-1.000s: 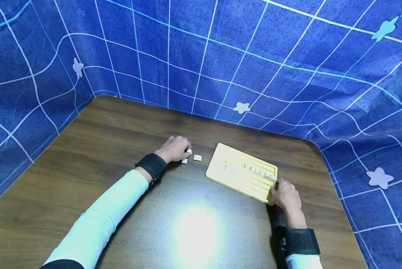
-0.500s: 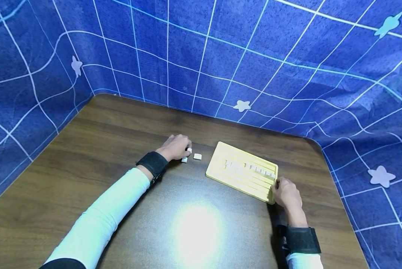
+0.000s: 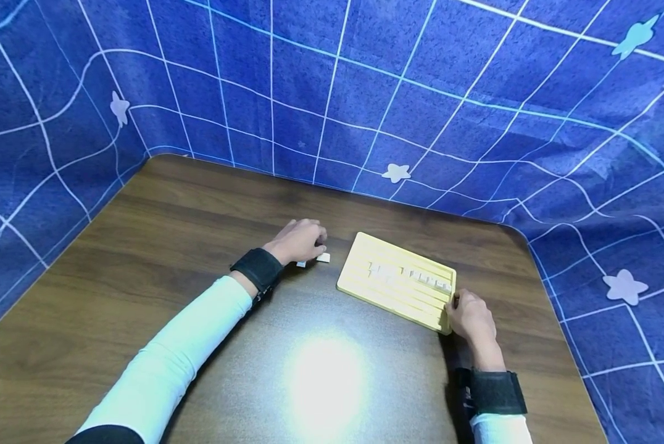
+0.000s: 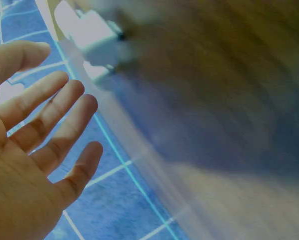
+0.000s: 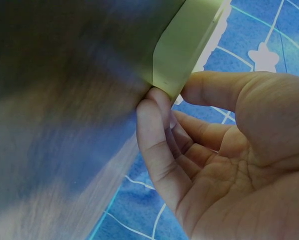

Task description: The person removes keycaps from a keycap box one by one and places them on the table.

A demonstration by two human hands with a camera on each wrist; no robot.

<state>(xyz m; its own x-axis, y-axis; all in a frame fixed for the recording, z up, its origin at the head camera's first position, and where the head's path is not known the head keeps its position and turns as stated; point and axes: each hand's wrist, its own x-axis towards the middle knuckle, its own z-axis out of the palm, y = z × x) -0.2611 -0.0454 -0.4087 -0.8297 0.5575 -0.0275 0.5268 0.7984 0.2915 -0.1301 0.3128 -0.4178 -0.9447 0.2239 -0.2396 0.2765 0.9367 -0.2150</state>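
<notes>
My left hand (image 3: 301, 240) hovers over small white tiles at the table's middle, its fingers loosely bent with nothing between them in the left wrist view. One white tile (image 3: 323, 258) lies just under its fingertips; a second tile (image 3: 301, 264) shows partly below the hand. Whitish tiles (image 4: 89, 35) appear blurred beyond the thumb. To the right lies a yellow grooved tray (image 3: 360, 283), with a row of white tiles (image 3: 431, 280) in one groove. My right hand (image 3: 473, 314) pinches the tray's near right corner between thumb and fingers, seen also at the tray's edge (image 5: 174, 55).
The brown wooden table (image 3: 226, 203) has rounded far corners. A blue curtain (image 3: 287, 92) with white lines and stars hangs around its far and side edges. A bright glare (image 3: 326, 382) lies on the near part of the tabletop.
My left hand has shifted slightly right, over the rightmost loose tile; the white tile seen at its fingertips before is out of sight in the head view. My right hand stays on the tray.
</notes>
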